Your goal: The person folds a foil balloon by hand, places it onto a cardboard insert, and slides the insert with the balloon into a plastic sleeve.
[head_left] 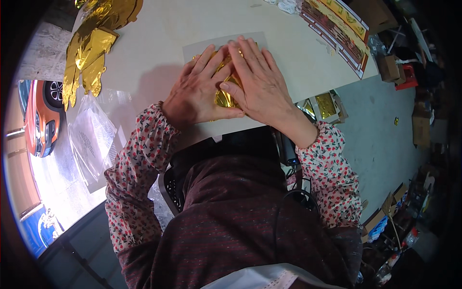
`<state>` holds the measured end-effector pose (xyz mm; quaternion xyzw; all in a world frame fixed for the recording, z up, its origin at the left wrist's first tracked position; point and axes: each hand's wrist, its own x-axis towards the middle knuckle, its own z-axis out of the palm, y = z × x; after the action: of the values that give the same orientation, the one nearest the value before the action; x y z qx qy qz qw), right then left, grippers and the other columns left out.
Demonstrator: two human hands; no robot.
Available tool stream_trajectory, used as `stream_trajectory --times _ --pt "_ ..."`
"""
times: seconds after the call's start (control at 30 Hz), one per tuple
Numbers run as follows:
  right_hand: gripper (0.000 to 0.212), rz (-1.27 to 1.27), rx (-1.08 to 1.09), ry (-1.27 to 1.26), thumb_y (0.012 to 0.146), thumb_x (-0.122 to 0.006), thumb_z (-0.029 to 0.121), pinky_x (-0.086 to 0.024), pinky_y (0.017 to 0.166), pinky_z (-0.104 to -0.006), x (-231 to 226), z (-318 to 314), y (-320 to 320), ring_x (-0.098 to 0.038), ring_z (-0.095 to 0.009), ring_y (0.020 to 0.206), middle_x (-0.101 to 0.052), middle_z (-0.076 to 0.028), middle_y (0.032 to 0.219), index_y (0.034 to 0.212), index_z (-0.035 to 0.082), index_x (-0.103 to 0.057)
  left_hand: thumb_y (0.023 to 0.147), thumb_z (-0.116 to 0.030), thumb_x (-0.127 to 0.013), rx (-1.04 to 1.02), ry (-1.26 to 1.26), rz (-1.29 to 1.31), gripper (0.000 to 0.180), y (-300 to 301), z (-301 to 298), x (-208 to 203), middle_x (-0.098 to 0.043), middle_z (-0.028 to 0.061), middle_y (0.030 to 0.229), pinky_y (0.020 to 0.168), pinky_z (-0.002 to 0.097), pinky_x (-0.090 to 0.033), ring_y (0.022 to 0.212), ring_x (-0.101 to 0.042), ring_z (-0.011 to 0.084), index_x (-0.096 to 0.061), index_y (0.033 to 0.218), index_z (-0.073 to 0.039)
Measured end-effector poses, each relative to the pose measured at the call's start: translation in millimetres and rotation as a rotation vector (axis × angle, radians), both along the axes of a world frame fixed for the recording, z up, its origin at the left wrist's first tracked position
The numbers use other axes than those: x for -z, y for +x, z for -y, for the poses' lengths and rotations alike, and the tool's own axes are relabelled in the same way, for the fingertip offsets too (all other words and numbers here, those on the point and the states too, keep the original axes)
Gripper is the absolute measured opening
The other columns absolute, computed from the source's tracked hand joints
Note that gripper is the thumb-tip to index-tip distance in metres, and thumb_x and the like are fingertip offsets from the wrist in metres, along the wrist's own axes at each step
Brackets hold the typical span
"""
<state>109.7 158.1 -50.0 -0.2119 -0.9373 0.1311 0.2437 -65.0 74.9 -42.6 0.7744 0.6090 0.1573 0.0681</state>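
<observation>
A shiny gold foil piece point(225, 98) lies on a grey sheet point(192, 52) in front of me, mostly covered by my hands. My left hand point(197, 91) rests flat on its left side, fingers stretched forward and thumb pointing inward. From the right, my right hand point(260, 77) presses down flat over the foil, its thumb reaching toward the left hand. Neither hand grips anything. The foil's full outline is hidden beneath the palms and fingers.
More gold foil pieces point(91, 53) lie at the table's left, above a clear plastic bag point(91, 137). Printed sheets point(337, 31) sit at the far right. Below the table's right edge, a box point(328, 106) holds gold foil. Cartons point(391, 69) stand on the floor.
</observation>
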Motion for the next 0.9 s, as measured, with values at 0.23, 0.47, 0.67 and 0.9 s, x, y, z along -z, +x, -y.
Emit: stream_trajectory --times 0.23,0.47,0.67,0.9 --pt "0.088 0.218 0.181 0.032 0.093 -0.043 0.064 -0.018 0.118 -0.0483 6 -4 0 -0.025 -0.033 0.146 -0.031 -0.02 0.154 0.15 -0.002 -0.028 0.068 -0.066 -0.075 -0.015 0.029 -0.015 0.108 2 -1 2 -0.029 0.0179 0.155 0.113 0.0522 -0.026 0.144 -0.025 0.0382 -0.035 0.149 -0.008" --pt "0.092 0.185 0.204 0.08 0.091 -0.044 0.067 -0.022 0.117 -0.0501 10 -5 1 -0.029 -0.031 0.144 -0.038 -0.021 0.15 0.145 -0.005 -0.035 0.069 -0.067 -0.073 -0.004 0.128 0.043 0.109 0 -1 7 -0.031 0.0198 0.154 0.115 0.0493 -0.024 0.144 -0.027 0.0358 -0.035 0.147 0.0" --pt "0.09 0.194 0.207 0.098 0.092 -0.042 0.067 -0.021 0.117 -0.0494 13 -4 0 -0.028 -0.03 0.145 -0.036 -0.02 0.151 0.146 -0.005 -0.033 0.073 -0.063 -0.072 -0.045 0.076 -0.061 0.104 -22 25 3 -0.031 0.0198 0.154 0.116 0.049 -0.023 0.144 -0.027 0.0363 -0.035 0.146 0.0" --pt "0.086 0.259 0.219 0.053 0.095 -0.043 0.061 -0.017 0.119 -0.0474 8 -3 0 -0.023 -0.03 0.147 -0.029 -0.019 0.156 0.15 -0.001 -0.026 0.077 -0.052 -0.075 -0.224 0.135 -0.069 0.087 -48 57 -11 -0.043 0.0192 0.147 0.111 0.0479 -0.032 0.136 -0.04 0.0364 -0.044 0.142 -0.003"
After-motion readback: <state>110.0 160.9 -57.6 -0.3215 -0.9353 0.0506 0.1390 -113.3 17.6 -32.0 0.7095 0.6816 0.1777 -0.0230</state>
